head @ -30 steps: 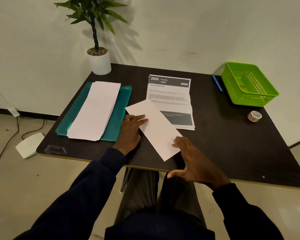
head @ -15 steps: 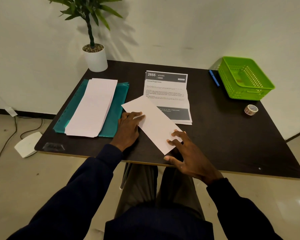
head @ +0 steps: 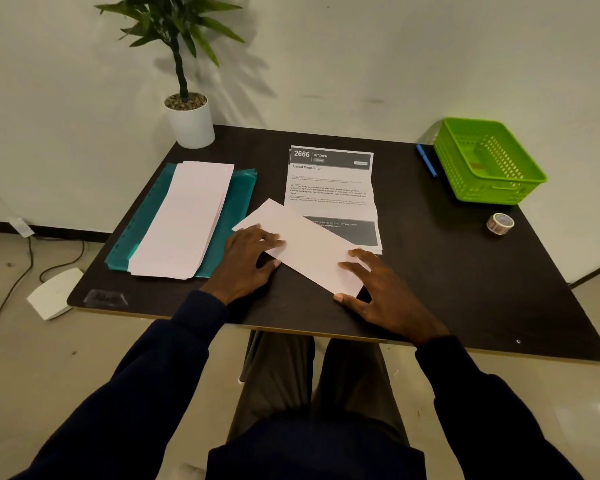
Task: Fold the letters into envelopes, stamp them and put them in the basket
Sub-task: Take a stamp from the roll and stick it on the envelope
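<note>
A folded white letter (head: 307,245) lies slanted on the dark table (head: 447,271), partly over a printed sheet (head: 329,188) headed "2666 KITCHEN". My left hand (head: 248,258) rests flat on the letter's left end, fingers straight. My right hand (head: 381,292) presses its near right end with spread fingers, thumb at the lower corner. A stack of white envelopes (head: 187,216) lies on a teal plastic sleeve (head: 238,206) to the left. The green basket (head: 489,161) stands at the far right, and a roll of stamp tape (head: 499,223) lies in front of it.
A potted plant (head: 187,123) stands at the table's far left corner. A blue pen (head: 426,164) lies left of the basket. The table's near edge runs just below my wrists. On the floor at the left are a white box (head: 54,292) and cables.
My right hand came up from the table's near edge onto the letter's right end. The left hand stayed on the left end. The camera view shifted slightly.
</note>
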